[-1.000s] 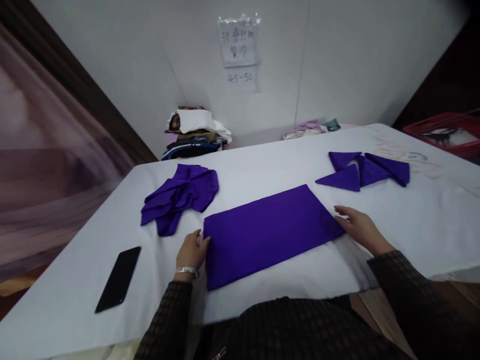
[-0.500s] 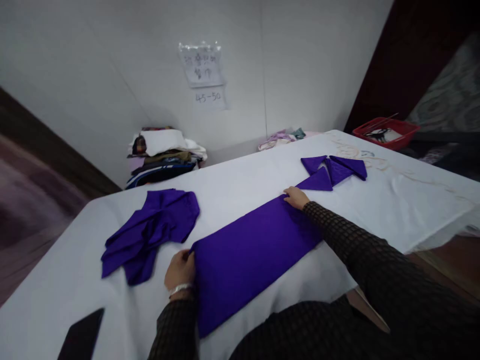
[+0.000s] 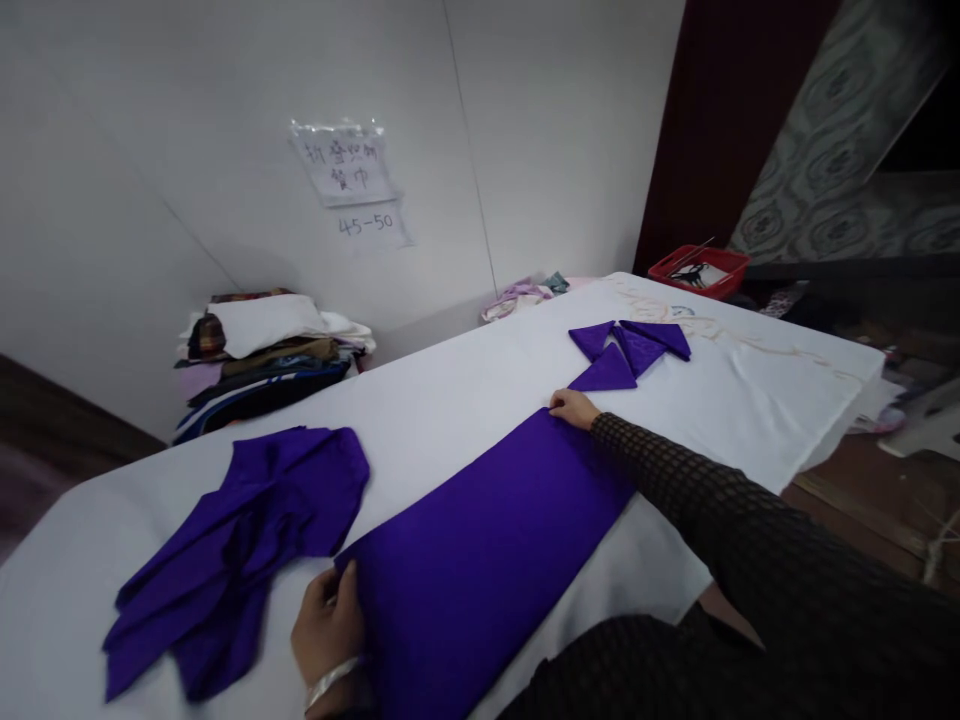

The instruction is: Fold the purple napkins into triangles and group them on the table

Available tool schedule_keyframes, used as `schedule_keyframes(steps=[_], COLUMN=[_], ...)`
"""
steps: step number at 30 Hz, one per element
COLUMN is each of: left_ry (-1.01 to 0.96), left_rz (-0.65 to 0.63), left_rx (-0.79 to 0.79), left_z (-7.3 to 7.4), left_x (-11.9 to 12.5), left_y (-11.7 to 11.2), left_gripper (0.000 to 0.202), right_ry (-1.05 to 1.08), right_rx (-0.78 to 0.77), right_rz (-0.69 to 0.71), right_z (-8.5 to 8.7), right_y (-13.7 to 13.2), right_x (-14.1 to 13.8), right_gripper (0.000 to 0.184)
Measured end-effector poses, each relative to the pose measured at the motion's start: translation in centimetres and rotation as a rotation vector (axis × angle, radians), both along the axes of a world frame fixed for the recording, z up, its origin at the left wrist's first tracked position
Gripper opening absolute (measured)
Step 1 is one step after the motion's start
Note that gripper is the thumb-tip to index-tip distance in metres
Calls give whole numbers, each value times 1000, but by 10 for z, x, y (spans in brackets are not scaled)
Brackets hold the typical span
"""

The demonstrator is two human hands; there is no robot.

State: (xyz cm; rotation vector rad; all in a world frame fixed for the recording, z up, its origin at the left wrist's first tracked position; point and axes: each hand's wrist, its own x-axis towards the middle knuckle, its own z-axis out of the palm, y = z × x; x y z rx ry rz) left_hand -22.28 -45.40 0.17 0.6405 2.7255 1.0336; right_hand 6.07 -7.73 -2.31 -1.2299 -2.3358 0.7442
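A purple cloth napkin [image 3: 480, 540], folded into a long rectangle, lies flat on the white tablecloth [image 3: 442, 430] in front of me. My left hand [image 3: 328, 625] pinches its far left corner between thumb and fingers. At the far right corner, my right hand [image 3: 574, 408] has its fingertips closed on the edge. Just beyond that hand sit several purple napkins folded into triangles [image 3: 604, 370]. To the left of my left hand is a crumpled heap of unfolded purple cloth [image 3: 247, 540].
A pile of folded clothes [image 3: 270, 350] stands behind the table's left side against the wall. Lilac cloth [image 3: 517, 297] is bunched at the back edge. A red plastic basket [image 3: 705, 272] stands beyond the far right end. Paper signs [image 3: 349, 170] hang on the wall.
My view has turned to the right and tilted, so the wall sign and clothes pile sit further left. Both hands keep hold of the same napkin corners, and the napkin remains flat.
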Motion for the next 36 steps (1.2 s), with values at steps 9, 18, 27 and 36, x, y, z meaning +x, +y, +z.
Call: schedule_keyframes(steps=[9,18,27,36], left_ry=[-39,-402,-245,-242], left_rz=[43,-201,-84,-34], left_rx=[574,364,400,588], left_z=[30,49,64,68], left_x=[36,61,54,66], left_y=[-23,-81,-67,-63], left_gripper=[34,41,40,32], right_ry=[273,319,213,232], right_rx=[9,59,189,279], right_rz=[103,107,92,387], right_z=[36,38,56,98], right_y=[-43,-125,-95,-72], right_x=[49,129,106,-4], right_gripper=[7,14,18,46])
